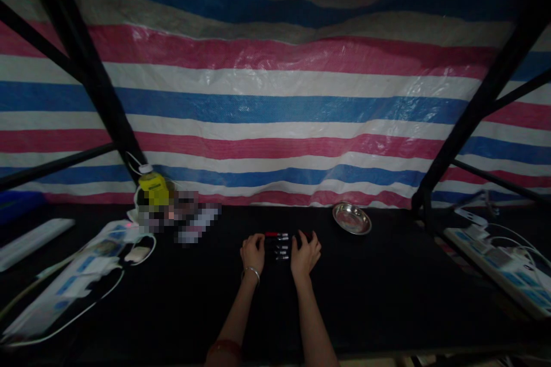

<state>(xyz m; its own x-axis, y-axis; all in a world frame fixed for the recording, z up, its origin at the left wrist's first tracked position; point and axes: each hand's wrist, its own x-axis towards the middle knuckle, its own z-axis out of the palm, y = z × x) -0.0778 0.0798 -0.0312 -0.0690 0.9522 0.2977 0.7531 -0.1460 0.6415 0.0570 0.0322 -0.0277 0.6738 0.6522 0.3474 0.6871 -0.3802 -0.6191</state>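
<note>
Between my two hands several slim, pen-like sticks lie side by side in a row on the black table. The farthest is a red stick with a silver end (275,234); the nearer ones, such as this dark stick (282,257), show silver parts and blend into the table. My left hand (252,252), with a bracelet at the wrist, has its fingers closed at the left end of the red stick. My right hand (306,253) is curled just right of the row, its fingers bent around a small dark red piece (307,235), whose kind I cannot make out.
A shallow round metal dish (352,218) stands at the back right. Power strips with cords lie left (73,281) and right (503,266). A yellow bottle (155,188) is at the back left near blurred items. Black frame bars and a striped sheet (275,109) border the table (379,298).
</note>
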